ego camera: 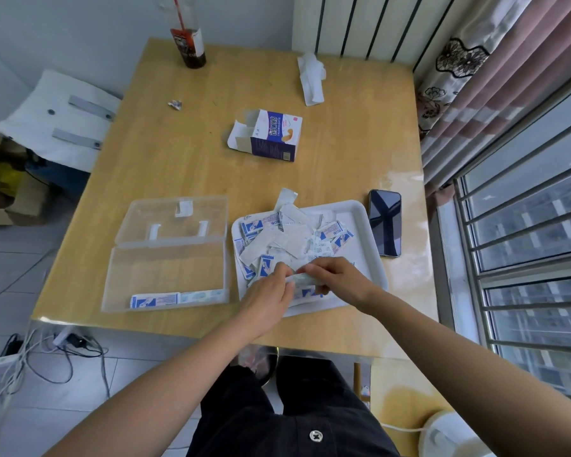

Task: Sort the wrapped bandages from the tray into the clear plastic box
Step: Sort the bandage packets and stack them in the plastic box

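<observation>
Left hand (271, 291) and right hand (335, 278), fingers curled, pinch one small white paper-wrapped bandage (302, 279) between them over the 6 o'clock edge of the white rectangular plastic tray (370, 225), a pick-up that next calls for a carry toward 9 o'clock into the open clear plastic box (165, 275).

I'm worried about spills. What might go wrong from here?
The pile reaches the far rim of the tray, one wrapper poking over it; rummaging may push more out. The tray sits near the table edge; a nudge could slide it off. The bandage pinched by the left hand and right hand might miss the box.
</observation>
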